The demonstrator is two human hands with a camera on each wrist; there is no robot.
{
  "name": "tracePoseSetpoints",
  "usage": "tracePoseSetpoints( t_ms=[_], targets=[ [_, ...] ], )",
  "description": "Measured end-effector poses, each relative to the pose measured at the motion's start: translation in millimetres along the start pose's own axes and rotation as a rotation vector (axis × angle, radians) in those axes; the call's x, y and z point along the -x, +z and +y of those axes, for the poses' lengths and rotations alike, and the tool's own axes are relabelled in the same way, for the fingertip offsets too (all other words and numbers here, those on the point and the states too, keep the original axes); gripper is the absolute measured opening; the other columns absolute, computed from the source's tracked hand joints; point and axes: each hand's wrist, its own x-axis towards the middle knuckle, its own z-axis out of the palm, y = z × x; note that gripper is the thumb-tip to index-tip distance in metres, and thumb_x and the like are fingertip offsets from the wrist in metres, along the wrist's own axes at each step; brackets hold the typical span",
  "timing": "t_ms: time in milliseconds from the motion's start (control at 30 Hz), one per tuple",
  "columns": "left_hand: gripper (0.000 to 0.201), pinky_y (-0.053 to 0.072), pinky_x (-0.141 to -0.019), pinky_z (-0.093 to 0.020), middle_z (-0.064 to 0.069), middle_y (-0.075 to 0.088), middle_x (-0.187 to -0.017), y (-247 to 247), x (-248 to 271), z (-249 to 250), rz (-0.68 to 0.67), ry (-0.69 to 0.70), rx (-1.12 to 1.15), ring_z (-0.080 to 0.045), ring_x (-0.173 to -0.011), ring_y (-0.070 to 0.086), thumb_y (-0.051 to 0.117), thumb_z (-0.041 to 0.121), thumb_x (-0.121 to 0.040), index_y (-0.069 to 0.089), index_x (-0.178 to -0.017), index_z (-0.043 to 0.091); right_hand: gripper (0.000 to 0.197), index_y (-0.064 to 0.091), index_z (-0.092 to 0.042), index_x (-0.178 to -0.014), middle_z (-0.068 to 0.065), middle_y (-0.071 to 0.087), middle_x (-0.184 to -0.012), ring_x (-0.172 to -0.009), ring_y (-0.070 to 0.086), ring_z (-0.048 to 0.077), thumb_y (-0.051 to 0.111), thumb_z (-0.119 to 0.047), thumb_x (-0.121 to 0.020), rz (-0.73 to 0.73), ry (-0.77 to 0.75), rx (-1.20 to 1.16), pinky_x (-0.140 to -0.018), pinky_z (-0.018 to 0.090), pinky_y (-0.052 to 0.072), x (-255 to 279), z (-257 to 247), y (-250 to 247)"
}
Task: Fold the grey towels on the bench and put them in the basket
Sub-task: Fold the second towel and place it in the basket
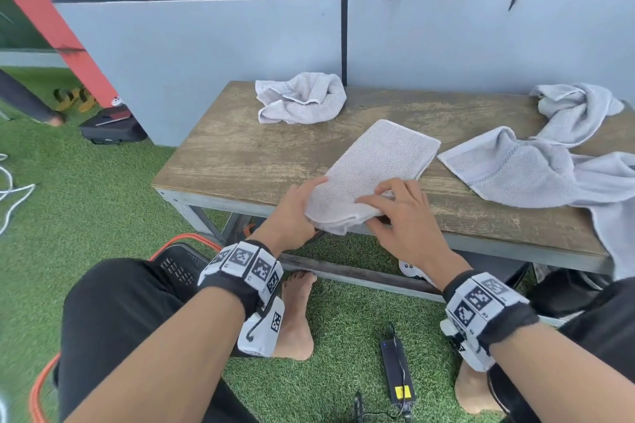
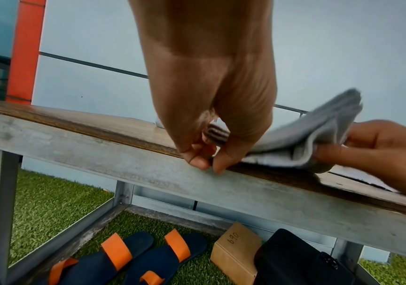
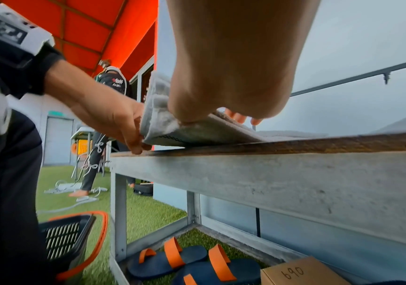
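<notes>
- The folded grey towel lay on the wooden bench, its long axis running from the near edge away toward the far right.
- The left hand pinched its near left corner; the right hand gripped the near end alongside.
- The basket sat low on the left, nearer the left hand.

Outdoor sports-ground corner: artificial turf, wooden bench, orange canopy
</notes>
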Motion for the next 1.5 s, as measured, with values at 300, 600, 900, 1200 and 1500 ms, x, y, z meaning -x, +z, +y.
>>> tracePoseSetpoints(
  t_ms=[300,600,900,1200,1500],
  targets=[
    [0.025,0.045,-0.077,-0.012,-0.002,0.057,-0.116,-2,-12,19,0.230,0.215,0.228,-0.004,-0.093,0.058,0.079,0.017,-0.084,0.075,-0.108,0.014,0.033,0.057,-0.018,-0.075,-0.006,0.050,-0.064,-0.057,0.042,0.010,0.058,-0.040,-0.099,0.122,0.274,-0.571,-0.053,0.023,0.032,-10,2,-24],
    [0.054,0.030,-0.056,-0.027,0.001,0.044,-0.059,12,-28,36,0.270,0.107,0.509,-0.014,-0.056,0.040,0.055,0.050,-0.098,0.052,-0.071,0.003,0.044,0.041,-0.015,-0.071,-0.001,0.033,-0.062,-0.053,0.030,0.008,0.052,-0.044,-0.101,0.140,0.441,-0.680,-0.049,0.022,0.021,-15,11,-38],
    [0.030,0.038,-0.054,-0.013,0.002,0.061,-0.071,33,-47,34,0.243,0.040,0.347,-0.001,-0.059,0.053,0.054,0.034,-0.102,0.060,-0.079,0.015,0.018,0.069,-0.016,-0.094,0.009,0.074,-0.094,-0.086,0.072,0.024,0.069,-0.034,-0.093,0.012,0.627,-0.785,-0.079,0.044,0.058,-19,25,-33],
    [0.041,0.035,-0.062,-0.035,0.009,0.046,-0.065,37,-100,63,0.439,0.069,0.134,-0.011,-0.060,0.043,0.042,0.041,-0.104,0.039,-0.067,0.026,0.028,0.063,-0.013,-0.102,0.015,0.072,-0.101,-0.083,0.068,0.029,0.055,-0.040,-0.100,0.207,0.718,-0.705,-0.079,0.049,0.055,-38,38,-32],
    [0.038,0.051,-0.075,-0.043,-0.002,0.060,-0.080,52,-128,59,0.485,-0.070,-0.125,-0.027,-0.078,0.060,0.040,0.049,-0.102,0.046,-0.079,0.018,0.031,0.056,-0.014,-0.095,-0.003,0.061,-0.082,-0.072,0.057,0.013,0.064,-0.044,-0.094,0.099,0.702,-0.388,-0.058,0.028,0.040,-61,69,-21]
  ],
)
